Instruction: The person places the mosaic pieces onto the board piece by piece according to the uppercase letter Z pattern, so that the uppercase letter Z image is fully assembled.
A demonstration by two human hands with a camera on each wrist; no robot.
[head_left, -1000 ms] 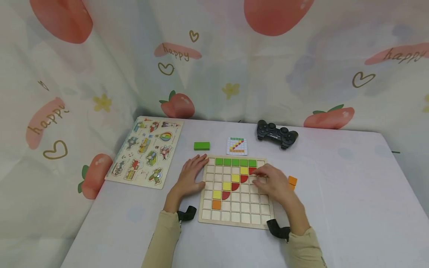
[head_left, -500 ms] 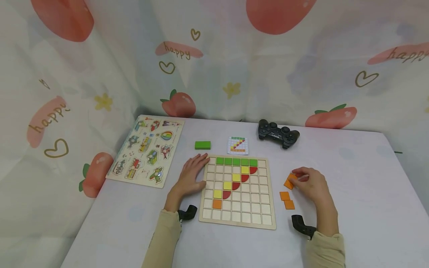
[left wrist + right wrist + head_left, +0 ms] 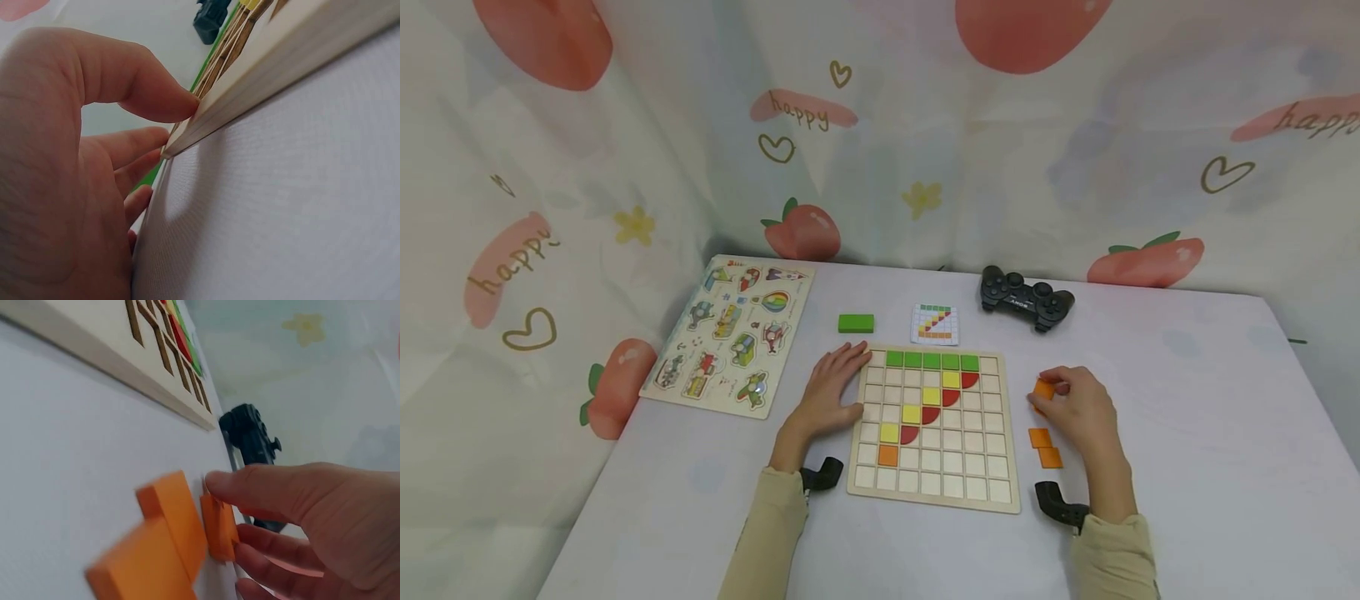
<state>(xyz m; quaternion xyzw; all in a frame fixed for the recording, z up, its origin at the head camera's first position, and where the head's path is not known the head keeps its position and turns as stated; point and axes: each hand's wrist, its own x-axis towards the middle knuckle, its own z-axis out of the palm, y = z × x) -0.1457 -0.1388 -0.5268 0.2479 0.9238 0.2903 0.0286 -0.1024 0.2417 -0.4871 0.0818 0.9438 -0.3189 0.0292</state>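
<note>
My left hand (image 3: 827, 396) rests along the left edge of a wooden grid board (image 3: 951, 499). Its thumb touches the board's side in the left wrist view, and its fingers reach the far left corner. My right hand (image 3: 1081, 408), right of the board, pinches an orange square tile (image 3: 218, 528) between thumb and fingers, low over the table. Nearer me lie more orange tiles (image 3: 1050, 457), one overlapping another. On the board sit a row of green squares (image 3: 932, 361), a diagonal of yellow squares (image 3: 931, 396), red quarter-circles (image 3: 951, 398) beside them, and one orange square (image 3: 887, 455).
Behind the board are a green block (image 3: 856, 323), a small printed pattern card (image 3: 936, 325) and a black game controller (image 3: 1027, 299). A picture puzzle board (image 3: 727, 337) lies at the left. A patterned curtain (image 3: 880, 150) hangs behind the table.
My right hand has left the board's right side and gone to the orange tiles, then shifted slightly left with one in its fingers. The left hand has stayed put.
</note>
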